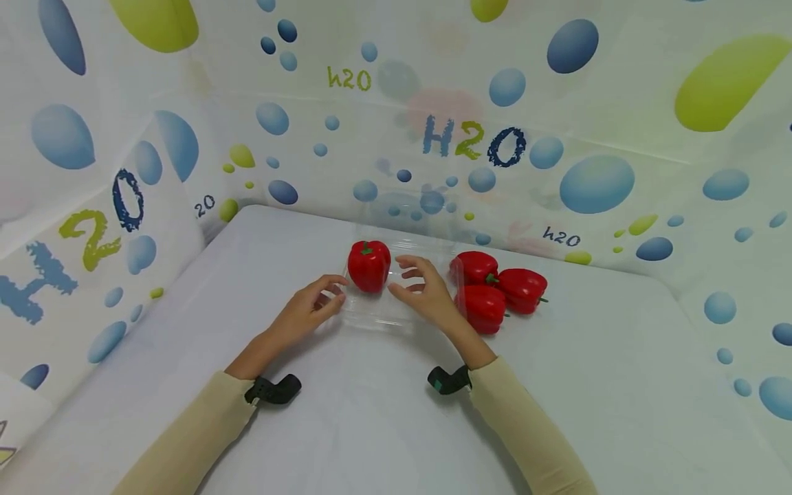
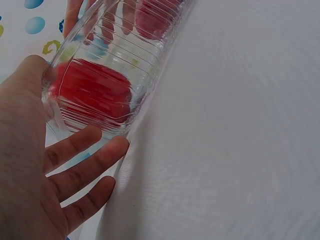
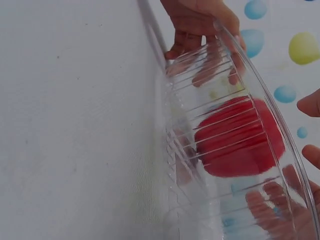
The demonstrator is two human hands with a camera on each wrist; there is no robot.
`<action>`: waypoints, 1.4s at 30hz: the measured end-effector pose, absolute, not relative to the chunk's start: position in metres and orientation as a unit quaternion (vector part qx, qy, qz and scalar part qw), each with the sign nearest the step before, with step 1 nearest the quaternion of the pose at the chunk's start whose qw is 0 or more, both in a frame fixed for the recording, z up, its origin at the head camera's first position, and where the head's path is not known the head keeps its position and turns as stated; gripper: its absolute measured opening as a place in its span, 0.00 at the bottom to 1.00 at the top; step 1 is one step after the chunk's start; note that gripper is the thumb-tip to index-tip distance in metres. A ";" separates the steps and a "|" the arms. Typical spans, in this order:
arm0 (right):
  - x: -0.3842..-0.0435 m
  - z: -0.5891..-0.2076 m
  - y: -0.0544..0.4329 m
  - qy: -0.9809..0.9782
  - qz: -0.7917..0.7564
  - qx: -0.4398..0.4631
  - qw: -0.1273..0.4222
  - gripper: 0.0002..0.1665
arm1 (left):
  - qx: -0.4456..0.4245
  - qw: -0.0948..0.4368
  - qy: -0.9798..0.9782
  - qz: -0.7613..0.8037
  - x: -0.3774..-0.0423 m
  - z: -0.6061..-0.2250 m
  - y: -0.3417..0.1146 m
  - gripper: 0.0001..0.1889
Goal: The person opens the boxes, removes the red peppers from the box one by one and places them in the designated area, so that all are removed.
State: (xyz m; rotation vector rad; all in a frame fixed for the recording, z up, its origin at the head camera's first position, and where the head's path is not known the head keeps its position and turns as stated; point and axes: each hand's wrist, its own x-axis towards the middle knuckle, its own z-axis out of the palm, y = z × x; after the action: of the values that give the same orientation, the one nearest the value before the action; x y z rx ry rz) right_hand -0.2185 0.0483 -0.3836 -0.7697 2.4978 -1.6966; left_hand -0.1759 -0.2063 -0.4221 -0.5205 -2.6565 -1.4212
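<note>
A red bell pepper (image 1: 369, 267) sits stem up at the left end of a clear plastic container (image 1: 386, 322), which has ribbed walls. At the container's left end is my left hand (image 1: 306, 309), its fingers spread and loosely bent. In the left wrist view, the thumb lies by the container's rim and the fingertips are close to the end wall (image 2: 117, 127); firm contact cannot be told. My right hand (image 1: 430, 292) hovers over the container, right of the pepper, with fingers and thumb apart and nothing between them.
Three more red bell peppers (image 1: 522, 290) lie together just right of the container. A faint clear sheet, seemingly the container's lid (image 1: 405, 213), rises behind it. White cloth covers the table (image 1: 346, 426), and a printed curtain (image 1: 396, 151) stands behind.
</note>
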 end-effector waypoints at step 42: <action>-0.240 -0.388 0.012 0.823 -0.519 -0.218 0.078 0.46 | -0.175 0.042 -0.867 -0.464 -0.175 -0.420 -0.208 0.19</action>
State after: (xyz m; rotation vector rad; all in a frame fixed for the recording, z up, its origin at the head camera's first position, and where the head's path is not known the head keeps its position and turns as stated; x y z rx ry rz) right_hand -0.2398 0.0117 -0.3883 -0.6519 2.4648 -1.5525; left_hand -0.1749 -0.2081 -0.4200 -0.5366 -2.6542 -1.4192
